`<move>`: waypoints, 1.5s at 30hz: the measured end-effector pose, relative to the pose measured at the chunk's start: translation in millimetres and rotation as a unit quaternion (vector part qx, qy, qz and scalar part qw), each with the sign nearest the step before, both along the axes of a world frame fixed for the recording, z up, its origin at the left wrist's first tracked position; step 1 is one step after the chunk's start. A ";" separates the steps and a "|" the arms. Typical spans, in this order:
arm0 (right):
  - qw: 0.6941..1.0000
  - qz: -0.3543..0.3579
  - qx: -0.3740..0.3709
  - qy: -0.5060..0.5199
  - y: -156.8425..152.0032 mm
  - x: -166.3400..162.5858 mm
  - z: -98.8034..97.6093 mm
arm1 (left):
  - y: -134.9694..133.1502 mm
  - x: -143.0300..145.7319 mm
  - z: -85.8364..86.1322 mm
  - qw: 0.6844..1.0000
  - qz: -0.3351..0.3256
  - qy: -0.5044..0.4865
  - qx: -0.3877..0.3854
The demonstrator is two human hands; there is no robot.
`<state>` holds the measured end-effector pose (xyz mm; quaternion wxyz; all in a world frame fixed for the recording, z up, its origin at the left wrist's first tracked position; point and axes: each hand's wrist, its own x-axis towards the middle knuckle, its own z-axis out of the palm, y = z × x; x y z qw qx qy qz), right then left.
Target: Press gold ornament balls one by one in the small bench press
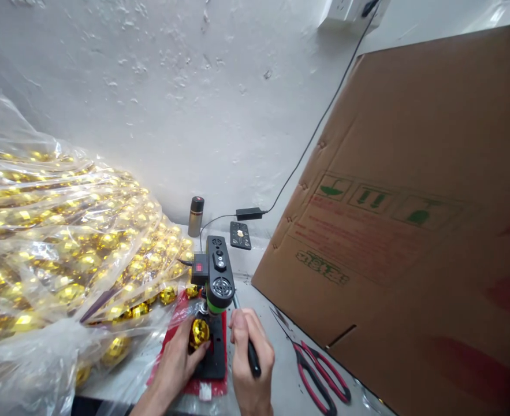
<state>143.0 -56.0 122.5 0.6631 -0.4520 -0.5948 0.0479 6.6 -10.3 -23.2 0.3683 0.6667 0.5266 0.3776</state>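
Observation:
My left hand (177, 357) grips a shiny gold faceted ball (200, 333) by its sides, low over the black base plate (215, 367) of a small bench press. The head of this press (220, 286), dark with a green band and round grilles, stands just above and behind the ball. Whether its tip touches the ball is hidden. My right hand (250, 361) is wrapped round the press's lever (253, 357), a metal rod with a black grip. A red plastic sheet (185, 309) lies beneath the base.
A big clear plastic bag (64, 341) of gold balls fills the left side. Red-and-black scissors (319, 375) lie right of my right hand, below a leaning cardboard box (410, 190). Behind the press are a bottle (196, 216), a phone-like black item (240, 236) and a power adapter (249, 214).

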 end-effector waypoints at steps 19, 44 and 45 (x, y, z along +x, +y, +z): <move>1.000 -0.008 0.026 0.016 -0.4 -2.4 -45.4 | 10.6 12.7 -25.1 0.994 -0.036 0.053 0.088; 0.987 -0.086 0.050 0.126 5.3 -28.1 -61.3 | 7.7 15.2 -10.3 0.997 -0.039 0.053 0.038; 0.987 -0.084 0.053 0.128 5.6 -29.1 -60.1 | 7.6 15.3 -9.5 0.997 -0.038 0.054 0.037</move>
